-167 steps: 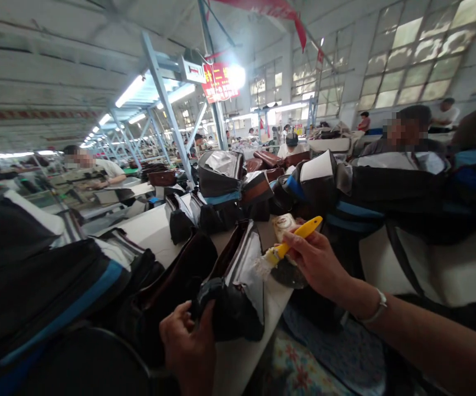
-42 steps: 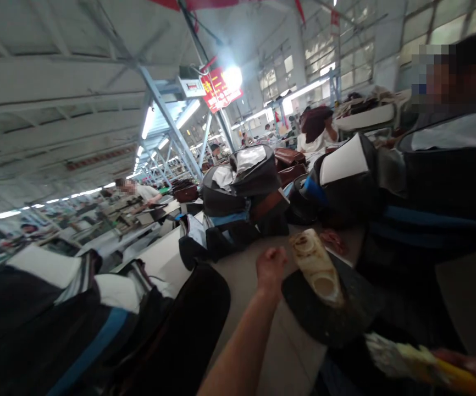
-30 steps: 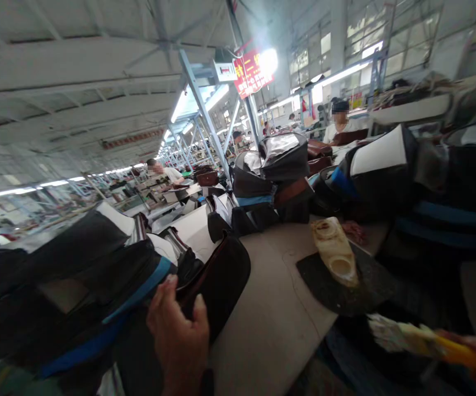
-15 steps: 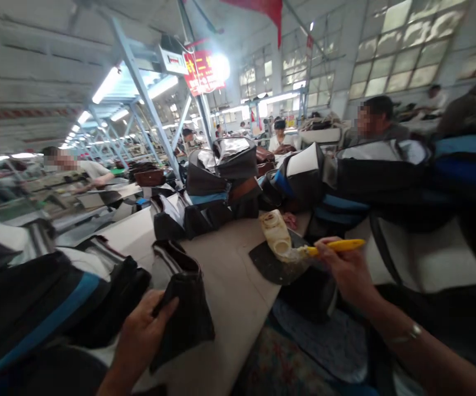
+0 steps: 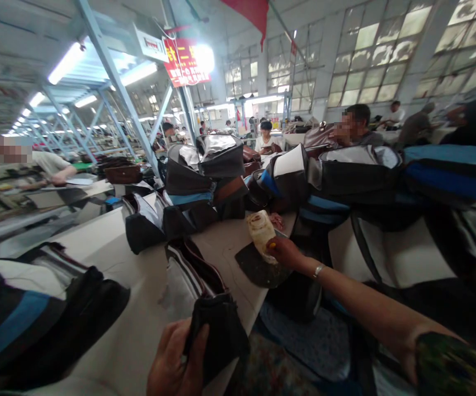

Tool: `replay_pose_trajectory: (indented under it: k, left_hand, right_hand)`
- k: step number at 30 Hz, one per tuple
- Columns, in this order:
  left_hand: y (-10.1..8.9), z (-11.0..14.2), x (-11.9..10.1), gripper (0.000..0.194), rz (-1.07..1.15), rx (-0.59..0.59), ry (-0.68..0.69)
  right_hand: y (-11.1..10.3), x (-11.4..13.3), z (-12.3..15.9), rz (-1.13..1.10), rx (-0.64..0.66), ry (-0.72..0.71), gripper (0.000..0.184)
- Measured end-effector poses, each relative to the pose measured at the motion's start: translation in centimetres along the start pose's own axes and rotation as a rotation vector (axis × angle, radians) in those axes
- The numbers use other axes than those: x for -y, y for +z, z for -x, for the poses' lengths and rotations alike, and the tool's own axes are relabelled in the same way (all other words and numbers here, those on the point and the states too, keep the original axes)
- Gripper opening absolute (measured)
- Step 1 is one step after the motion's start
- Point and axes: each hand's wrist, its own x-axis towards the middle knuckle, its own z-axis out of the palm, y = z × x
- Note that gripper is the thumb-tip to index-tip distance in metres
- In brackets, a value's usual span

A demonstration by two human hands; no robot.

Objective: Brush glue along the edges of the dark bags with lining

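Note:
My left hand (image 5: 178, 357) is closed on the edge of a black bag piece (image 5: 221, 330), thumb on the near side. Its pale lining and dark zip edging face up and away from me on the table. Past the table's right edge, my right hand (image 5: 285, 253) is closed around a yellow-handled brush (image 5: 271, 245); only a bit of the handle shows, and the brush's tip is hidden. That hand is right against a cream plastic container (image 5: 260, 228), stained and cut open. Beneath the container lies a dark flat pad (image 5: 258, 269).
Black bag pieces with a blue stripe (image 5: 19, 319) lie at left. More part-made bags (image 5: 221, 157) are piled along the back and right. A co-worker (image 5: 48, 165) bends over a bench at far left; others sit behind the piles. A blue steel post (image 5: 118, 88) rises behind.
My right hand has moved left to the container with the brush, whose handle pointed right before. My left hand and the bag piece sit further right and lower as the view has turned.

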Motion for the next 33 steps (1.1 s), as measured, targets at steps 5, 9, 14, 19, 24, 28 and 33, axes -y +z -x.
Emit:
replay_pose_trajectory:
  k: [5,9,14,19,24,28,33]
  left_hand:
    - [0.2,0.5,0.8,0.030,0.040,0.021,-0.020]
    - [0.4,0.1,0.8,0.036,0.016,0.028,-0.040]
    - [0.9,-0.8,-0.5,0.034,0.057,0.051,0.012]
    - [0.9,-1.7,-1.7,0.034,0.086,0.033,0.022]
    - [0.6,-2.5,-2.5,0.036,0.158,0.039,-0.008]
    - [0.5,-3.3,-2.7,0.035,0.220,0.091,-0.028]
    - [0.9,-3.9,-2.8,0.034,0.298,0.160,-0.054]
  right_hand:
    - [0.1,-0.9,-0.5,0.046,0.004,0.027,0.019]
    - [-1.2,-0.8,0.3,0.006,-0.076,0.005,0.020]
    - [-1.9,-0.2,2.6,-0.067,-0.056,-0.117,0.020]
    - [-2.6,0.0,3.7,-0.102,-0.026,-0.195,0.018]
    - [-2.9,0.9,4.3,-0.118,0.013,-0.237,0.016]
    - [-4.9,3.5,4.3,-0.162,-0.031,-0.273,0.017]
    - [-10.0,11.5,3.7,-0.286,-0.211,-0.316,0.015]
